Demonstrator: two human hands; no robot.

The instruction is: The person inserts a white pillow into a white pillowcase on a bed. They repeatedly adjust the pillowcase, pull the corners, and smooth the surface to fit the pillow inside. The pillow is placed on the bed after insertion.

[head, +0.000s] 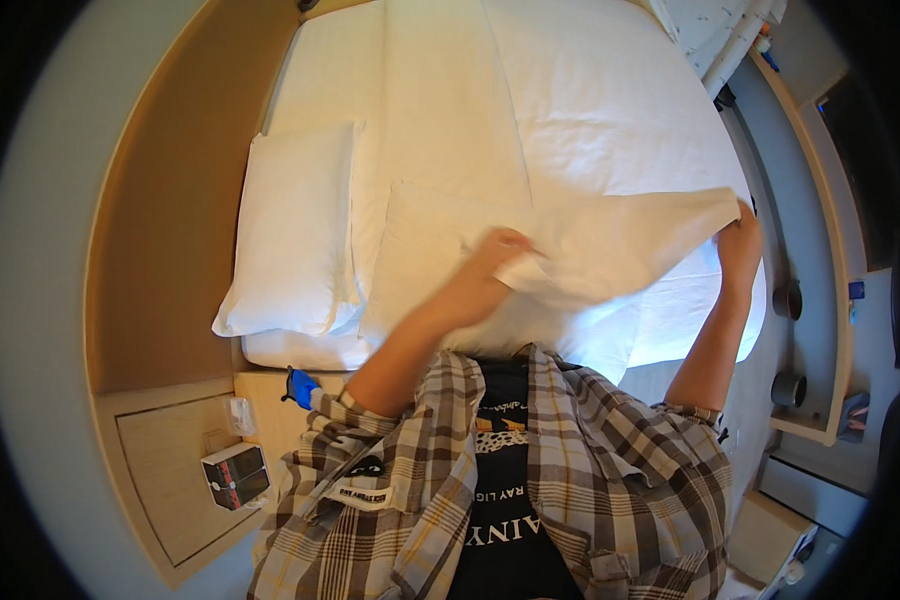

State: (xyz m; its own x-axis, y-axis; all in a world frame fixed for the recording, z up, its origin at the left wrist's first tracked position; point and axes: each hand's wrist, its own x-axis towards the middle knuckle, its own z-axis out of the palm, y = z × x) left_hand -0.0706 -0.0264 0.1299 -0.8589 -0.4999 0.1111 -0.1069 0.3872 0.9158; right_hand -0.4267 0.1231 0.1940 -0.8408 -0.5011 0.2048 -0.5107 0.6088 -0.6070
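Note:
A white pillowcase or similar white cloth stretches between my two hands above the bed. My left hand, slightly blurred, grips its near left edge. At the right, my right hand pinches the cloth's far corner. Beneath and left of the cloth, a flat white piece of bedding lies on the bed. Farther left, a white pillow rests beside the brown headboard. White sheets cover the bed, with some wrinkles on the right side.
The brown headboard runs along the left. A bedside surface at the lower left holds a dark box. A blue object lies near the bed's corner. Shelving and dark round containers stand at the right.

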